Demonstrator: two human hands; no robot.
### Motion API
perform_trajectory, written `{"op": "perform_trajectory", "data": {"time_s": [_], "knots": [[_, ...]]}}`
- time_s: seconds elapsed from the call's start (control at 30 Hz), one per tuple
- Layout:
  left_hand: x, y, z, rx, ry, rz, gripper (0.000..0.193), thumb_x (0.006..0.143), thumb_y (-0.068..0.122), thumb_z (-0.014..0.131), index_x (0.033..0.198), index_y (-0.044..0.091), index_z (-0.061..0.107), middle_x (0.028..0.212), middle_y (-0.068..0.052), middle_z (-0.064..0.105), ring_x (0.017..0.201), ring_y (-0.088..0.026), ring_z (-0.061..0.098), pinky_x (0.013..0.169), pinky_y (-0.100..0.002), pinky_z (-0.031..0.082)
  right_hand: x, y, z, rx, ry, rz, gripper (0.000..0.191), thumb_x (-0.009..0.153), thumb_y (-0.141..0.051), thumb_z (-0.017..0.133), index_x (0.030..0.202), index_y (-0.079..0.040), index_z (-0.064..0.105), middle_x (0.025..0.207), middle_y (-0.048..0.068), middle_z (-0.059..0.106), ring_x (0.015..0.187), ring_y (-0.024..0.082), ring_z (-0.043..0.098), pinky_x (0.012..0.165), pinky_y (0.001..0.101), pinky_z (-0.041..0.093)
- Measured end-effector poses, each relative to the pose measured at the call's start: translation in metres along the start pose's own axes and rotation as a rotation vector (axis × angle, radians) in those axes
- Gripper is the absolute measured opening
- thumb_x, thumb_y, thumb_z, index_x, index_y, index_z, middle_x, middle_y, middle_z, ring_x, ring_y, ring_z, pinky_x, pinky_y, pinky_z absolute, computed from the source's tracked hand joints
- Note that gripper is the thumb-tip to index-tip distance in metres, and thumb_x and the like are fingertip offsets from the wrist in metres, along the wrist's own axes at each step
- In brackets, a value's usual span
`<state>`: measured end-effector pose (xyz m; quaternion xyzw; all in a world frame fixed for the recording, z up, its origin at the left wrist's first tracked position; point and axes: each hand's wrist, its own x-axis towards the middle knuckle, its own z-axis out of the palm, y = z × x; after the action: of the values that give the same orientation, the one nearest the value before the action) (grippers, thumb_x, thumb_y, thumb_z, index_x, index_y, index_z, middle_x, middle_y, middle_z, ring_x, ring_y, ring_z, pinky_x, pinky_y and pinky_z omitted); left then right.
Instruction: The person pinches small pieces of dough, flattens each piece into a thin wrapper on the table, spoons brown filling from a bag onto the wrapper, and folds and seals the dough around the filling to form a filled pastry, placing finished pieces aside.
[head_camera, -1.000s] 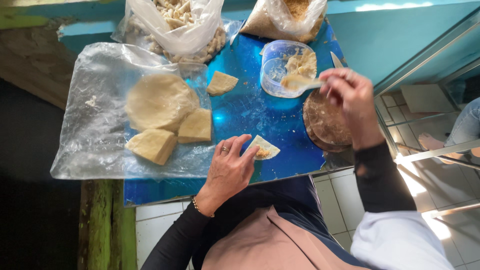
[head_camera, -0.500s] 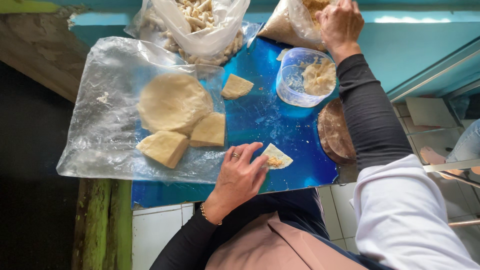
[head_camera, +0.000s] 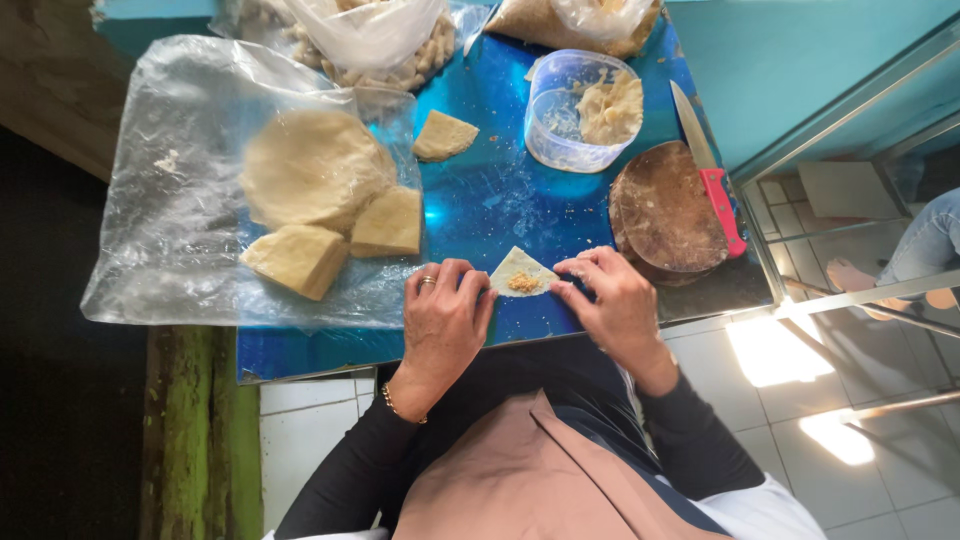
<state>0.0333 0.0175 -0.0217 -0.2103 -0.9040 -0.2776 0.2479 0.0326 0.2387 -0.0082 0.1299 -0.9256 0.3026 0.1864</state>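
Both hands (head_camera: 530, 315) on triangular wrapper (head_camera: 520, 272)

2 clear filled bags (head_camera: 370, 45) at table's far edge

Open blue tabletop (head_camera: 500, 200) at twelve o'clock of the small filled dough triangle (head_camera: 521, 272). Blocked at ten o'clock by pale dough blocks on clear plastic sheet (head_camera: 170, 230). Blocked at two o'clock by round brown wooden board (head_camera: 665, 212) bearing red-handled knife (head_camera: 712, 170); clear plastic tub (head_camera: 575, 120) beyond.
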Motion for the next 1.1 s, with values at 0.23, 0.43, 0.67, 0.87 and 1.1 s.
{"op": "perform_trajectory", "data": {"time_s": [0.23,0.43,0.67,0.87,1.1], "knots": [[0.006,0.0,0.009,-0.056,-0.007,-0.055,0.01,0.087,0.012,0.073,0.09,0.01,0.064,0.097,-0.006,0.063,0.095,-0.027,0.061,0.091,-0.044,0.041,-0.002,0.01,0.017,0.234,-0.02,0.079,0.01,0.089,-0.016,0.077,0.096,-0.009,0.074,0.094,0.004,0.072,0.076,0.017,0.07,0.063,0.0284,0.054],[0.007,-0.002,0.011,-0.169,-0.071,-0.022,0.01,0.089,0.012,0.074,0.091,0.01,0.065,0.087,-0.004,0.066,0.086,-0.026,0.063,0.082,-0.042,0.042,-0.002,0.008,0.024,0.45,-0.034,0.197,0.016,0.091,-0.013,0.076,0.106,-0.008,0.073,0.094,0.004,0.077,0.075,0.014,0.072,0.06,0.0261,0.053],[0.009,0.0,0.008,-0.152,-0.067,0.125,0.013,0.089,0.011,0.074,0.1,0.009,0.066,0.094,-0.004,0.068,0.091,-0.026,0.063,0.084,-0.041,0.045,-0.008,0.001,0.022,0.315,-0.006,0.006,0.021,0.093,-0.008,0.073,0.113,-0.009,0.071,0.1,0.004,0.075,0.086,0.016,0.075,0.071,0.0287,0.058],[0.011,-0.003,0.01,-0.124,-0.083,0.193,0.015,0.088,0.012,0.075,0.102,0.01,0.068,0.1,-0.002,0.068,0.096,-0.023,0.063,0.084,-0.039,0.045,-0.007,0.0,0.017,0.109,0.021,-0.248,0.031,0.083,-0.015,0.08,0.113,-0.012,0.074,0.107,0.004,0.076,0.091,0.024,0.067,0.08,0.0354,0.056],[0.014,-0.01,0.022,-0.099,-0.094,0.178,0.006,0.09,0.01,0.072,0.096,0.01,0.069,0.095,-0.004,0.067,0.092,-0.026,0.063,0.081,-0.04,0.047,0.006,0.008,0.023,-0.025,-0.03,-0.448,0.024,0.087,-0.016,0.078,0.109,-0.007,0.074,0.098,0.005,0.07,0.086,0.027,0.063,0.074,0.0389,0.053]]}}
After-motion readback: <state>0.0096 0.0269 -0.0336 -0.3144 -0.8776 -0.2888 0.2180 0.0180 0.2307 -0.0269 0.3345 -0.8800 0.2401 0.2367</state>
